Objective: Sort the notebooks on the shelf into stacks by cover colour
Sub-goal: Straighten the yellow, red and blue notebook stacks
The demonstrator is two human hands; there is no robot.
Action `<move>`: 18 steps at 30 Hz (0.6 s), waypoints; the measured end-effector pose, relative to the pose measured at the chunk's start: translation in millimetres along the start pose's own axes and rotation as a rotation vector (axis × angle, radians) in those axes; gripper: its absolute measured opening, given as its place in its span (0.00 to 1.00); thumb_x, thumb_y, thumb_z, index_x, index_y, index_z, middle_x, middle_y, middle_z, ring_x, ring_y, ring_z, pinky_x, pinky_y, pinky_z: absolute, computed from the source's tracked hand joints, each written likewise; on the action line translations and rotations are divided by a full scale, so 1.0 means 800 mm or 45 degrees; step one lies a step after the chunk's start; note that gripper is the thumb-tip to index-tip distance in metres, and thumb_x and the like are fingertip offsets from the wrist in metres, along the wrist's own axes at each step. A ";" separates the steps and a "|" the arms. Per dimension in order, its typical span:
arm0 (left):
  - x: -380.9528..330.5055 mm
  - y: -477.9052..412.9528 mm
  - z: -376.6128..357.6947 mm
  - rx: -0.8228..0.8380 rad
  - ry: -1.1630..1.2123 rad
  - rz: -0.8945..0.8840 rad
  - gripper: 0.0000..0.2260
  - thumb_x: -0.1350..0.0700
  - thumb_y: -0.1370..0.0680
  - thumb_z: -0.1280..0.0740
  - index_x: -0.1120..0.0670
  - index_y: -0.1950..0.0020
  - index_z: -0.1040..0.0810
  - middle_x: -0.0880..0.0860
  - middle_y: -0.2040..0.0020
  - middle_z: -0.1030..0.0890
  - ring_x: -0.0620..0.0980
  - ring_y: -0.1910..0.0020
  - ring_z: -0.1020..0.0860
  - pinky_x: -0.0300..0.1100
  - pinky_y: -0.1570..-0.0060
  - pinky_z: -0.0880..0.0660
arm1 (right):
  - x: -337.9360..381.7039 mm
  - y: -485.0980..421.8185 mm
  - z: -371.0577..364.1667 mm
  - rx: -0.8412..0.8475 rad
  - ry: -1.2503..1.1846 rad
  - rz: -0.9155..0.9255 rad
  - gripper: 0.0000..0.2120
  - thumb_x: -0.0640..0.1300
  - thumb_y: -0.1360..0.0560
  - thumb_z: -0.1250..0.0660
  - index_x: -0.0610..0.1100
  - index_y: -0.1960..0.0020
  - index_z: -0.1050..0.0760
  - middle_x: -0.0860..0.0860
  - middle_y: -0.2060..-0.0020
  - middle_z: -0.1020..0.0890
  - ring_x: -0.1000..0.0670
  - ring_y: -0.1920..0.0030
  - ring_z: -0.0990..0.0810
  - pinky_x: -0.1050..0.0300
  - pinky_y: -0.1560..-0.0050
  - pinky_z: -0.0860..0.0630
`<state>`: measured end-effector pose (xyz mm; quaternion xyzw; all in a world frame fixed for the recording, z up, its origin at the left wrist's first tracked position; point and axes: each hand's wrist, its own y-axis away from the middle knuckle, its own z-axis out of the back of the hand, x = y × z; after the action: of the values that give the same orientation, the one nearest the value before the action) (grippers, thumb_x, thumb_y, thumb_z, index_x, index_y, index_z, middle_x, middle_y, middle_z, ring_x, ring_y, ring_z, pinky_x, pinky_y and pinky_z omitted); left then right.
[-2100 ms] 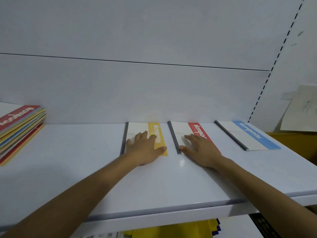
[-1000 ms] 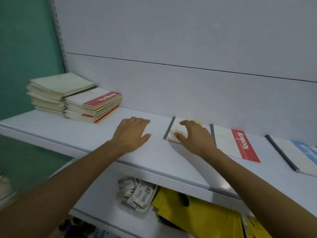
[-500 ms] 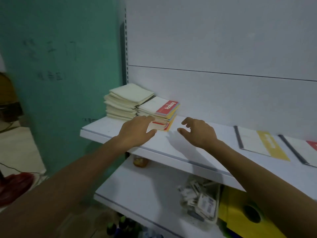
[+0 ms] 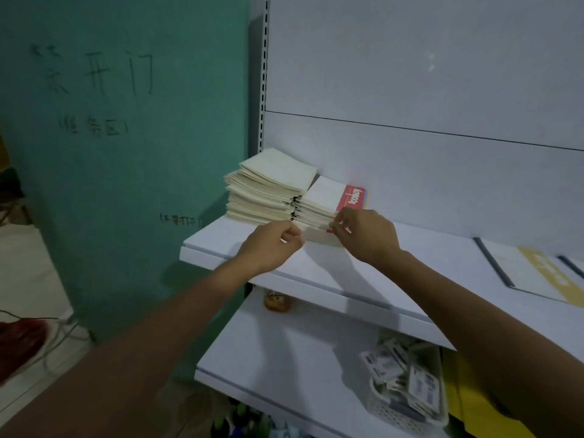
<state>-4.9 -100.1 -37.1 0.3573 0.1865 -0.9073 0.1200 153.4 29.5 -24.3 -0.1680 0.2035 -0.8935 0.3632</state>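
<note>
A mixed stack of notebooks (image 4: 328, 200), topped by one with a red band, stands at the left end of the white shelf (image 4: 395, 263). My left hand (image 4: 271, 245) pinches at the stack's front left corner. At the front right corner, near the red band, my right hand (image 4: 363, 232) has its fingertips on the edges of the notebooks. Whether either hand grips a notebook is not clear. A notebook with a yellow band (image 4: 534, 273) lies flat on the shelf at the right. The edge of another notebook (image 4: 572, 267) shows beside it.
A pile of cream paper pads (image 4: 268, 188) stands against the mixed stack, at the shelf's left corner. A green wall (image 4: 126, 153) with writing is at the left. On the lower shelf are a white basket of small packets (image 4: 404, 387), a small jar (image 4: 276, 300) and yellow sheets (image 4: 467, 403).
My view has swung left from the flat notebooks toward the stack. Both hands left the yellow and red notebooks, crossed the shelf and now touch the stack's front corners.
</note>
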 end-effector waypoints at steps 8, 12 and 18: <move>-0.002 -0.028 0.003 0.015 0.305 0.082 0.09 0.53 0.22 0.35 0.53 0.44 0.21 0.50 0.49 0.18 0.46 0.53 0.18 0.43 0.50 0.24 | -0.009 -0.088 -0.042 0.304 0.082 0.022 0.36 0.68 0.26 0.44 0.46 0.26 0.41 0.45 0.30 0.33 0.42 0.31 0.35 0.46 0.36 0.34; -0.004 -0.043 -0.010 0.024 0.496 0.187 0.08 0.54 0.22 0.35 0.54 0.46 0.21 0.53 0.49 0.17 0.47 0.55 0.19 0.43 0.49 0.25 | -0.013 -0.095 -0.052 0.267 0.201 0.087 0.32 0.67 0.24 0.49 0.44 0.31 0.35 0.43 0.35 0.29 0.41 0.35 0.31 0.46 0.38 0.32; -0.009 -0.060 -0.039 0.131 0.563 0.217 0.09 0.49 0.22 0.35 0.54 0.49 0.21 0.54 0.48 0.18 0.47 0.57 0.19 0.42 0.49 0.23 | -0.022 -0.061 -0.035 0.084 0.331 0.221 0.21 0.58 0.20 0.48 0.45 0.35 0.32 0.45 0.41 0.24 0.43 0.42 0.26 0.51 0.49 0.27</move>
<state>2.0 -43.4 -41.1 0.5674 0.1310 -0.8019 0.1339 124.4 81.4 -27.4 -0.0207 0.2331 -0.8792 0.4151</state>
